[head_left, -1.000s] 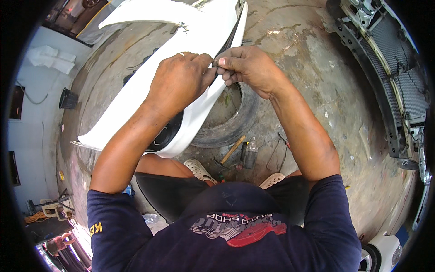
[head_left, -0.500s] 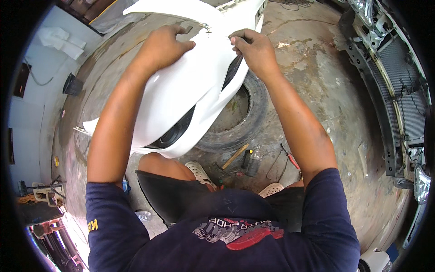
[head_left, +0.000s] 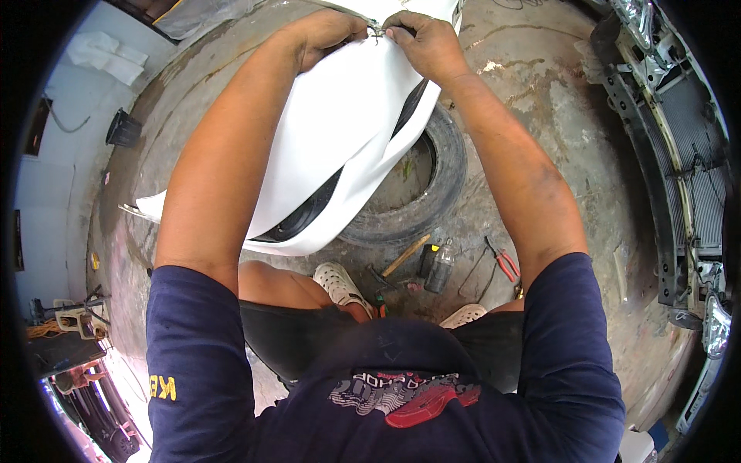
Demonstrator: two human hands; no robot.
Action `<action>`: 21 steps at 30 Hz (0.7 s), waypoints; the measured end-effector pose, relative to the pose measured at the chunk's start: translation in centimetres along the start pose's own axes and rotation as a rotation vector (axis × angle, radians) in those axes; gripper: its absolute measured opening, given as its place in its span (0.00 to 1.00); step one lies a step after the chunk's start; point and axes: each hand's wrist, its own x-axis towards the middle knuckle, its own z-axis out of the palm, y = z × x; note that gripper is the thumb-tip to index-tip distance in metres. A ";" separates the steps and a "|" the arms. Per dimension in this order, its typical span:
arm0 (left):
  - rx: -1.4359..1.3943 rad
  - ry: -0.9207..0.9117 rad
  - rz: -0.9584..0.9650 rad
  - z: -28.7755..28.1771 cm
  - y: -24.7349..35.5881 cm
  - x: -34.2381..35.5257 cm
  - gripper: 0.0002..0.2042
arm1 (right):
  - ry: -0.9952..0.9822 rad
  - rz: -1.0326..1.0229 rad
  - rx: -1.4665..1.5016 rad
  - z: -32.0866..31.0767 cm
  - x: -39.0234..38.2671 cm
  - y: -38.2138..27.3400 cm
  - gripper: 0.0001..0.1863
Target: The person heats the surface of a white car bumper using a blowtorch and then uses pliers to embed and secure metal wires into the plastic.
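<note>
A white car bumper (head_left: 340, 100) with dark grille openings lies across an old tyre (head_left: 451, 170) in front of my knees. Both my hands are at its far part, on either side of a small dark, stitch-like mark (head_left: 377, 35) that looks like thin wire at a crack. My left hand (head_left: 328, 37) is bent over the bumper, its fingers curled together close to the mark. With thumb and fingertips pressed together, my right hand (head_left: 426, 45) pinches right beside it. Whatever sits between the fingers of either hand is too small or hidden to name.
On the concrete floor near my shoes lie a wooden-handled hammer (head_left: 405, 258), a clear bottle (head_left: 441, 270) and red-handled pliers (head_left: 507, 265). A car front with exposed radiator (head_left: 695, 170) stands along the right. A black bucket (head_left: 123, 129) is by the left wall.
My left hand has moved right and farther away, toward the dark mark, and its fingers have curled. The right hand has moved slightly farther off. The hands are now closer together.
</note>
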 end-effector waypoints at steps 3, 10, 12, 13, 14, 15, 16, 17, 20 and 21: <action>-0.067 -0.006 -0.045 -0.4 -0.4 0.8 0.09 | 0.014 -0.026 0.028 0.2 -0.3 0.4 0.11; -0.078 0.068 -0.037 -0.2 -1.3 1.9 0.08 | 0.012 -0.111 0.140 -0.6 -0.4 -0.4 0.08; -0.018 0.081 0.019 -0.3 -1.7 2.2 0.08 | 0.012 -0.104 0.167 -0.7 -0.5 -0.4 0.08; 0.013 0.088 0.048 -0.3 -1.9 2.4 0.09 | 0.013 -0.101 0.180 -0.6 -0.5 -0.3 0.08; -0.050 0.037 0.022 -0.3 -1.8 2.7 0.10 | 0.016 -0.105 0.177 -0.6 -0.5 -0.3 0.08; -0.113 -0.012 -0.005 -0.4 -1.7 3.2 0.12 | 0.018 -0.108 0.175 -0.6 -0.6 -0.3 0.08; -0.176 -0.062 -0.032 -0.4 -1.7 3.4 0.14 | 0.021 -0.112 0.173 -0.5 -0.6 -0.3 0.08; -0.202 -0.061 -0.035 -0.5 -1.9 3.6 0.13 | 0.037 -0.120 0.171 -0.4 -0.6 -0.3 0.07; -0.272 -0.075 -0.047 0.2 -1.5 3.2 0.11 | 0.086 -0.147 0.137 -0.2 -1.0 -0.3 0.07; -0.284 -0.075 -0.054 0.1 -1.4 3.1 0.11 | 0.100 -0.167 0.120 0.0 -1.1 -0.3 0.07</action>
